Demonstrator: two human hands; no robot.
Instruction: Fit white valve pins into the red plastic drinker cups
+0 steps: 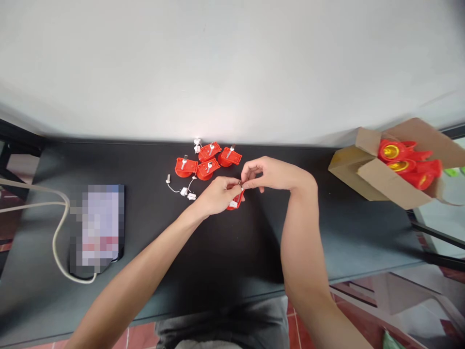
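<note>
— Black surface (221, 271) runs beneath a pale wall (218, 63). What fills the left side?

— A pale cable (55, 237) loops beside a dark device (100, 228), its screen masked by pixel blocks. Both lie well apart from the handwork, presumably to keep the middle free, though the left forearm crosses close to the device's lower right.

— And toward center?

— White connectors (184, 192) trail thin wire, loose at upper center-left. Just right and above, four red housings (186, 167) rest in a cluster, pale fittings facing up, likely grouped for easy reach.

— Who holds what at center?

— A person's left hand (219, 196), thumb and fingers closed, grips a fifth red housing (239, 199) just above the surface or touching it; which, the view does not settle. That grip probably steadies it. The right hand (269, 172) pinches a tiny pale part (242, 188) at its upper end between thumb and forefinger, remaining fingers loosely curled.

— Anything in the way?

— Mostly the fingers themselves, which hide much of the housing. At far right, an open carton (345, 167), flaps splayed, contains red and yellow pieces (417, 174), apparently set aside to leave elbow room.
</note>
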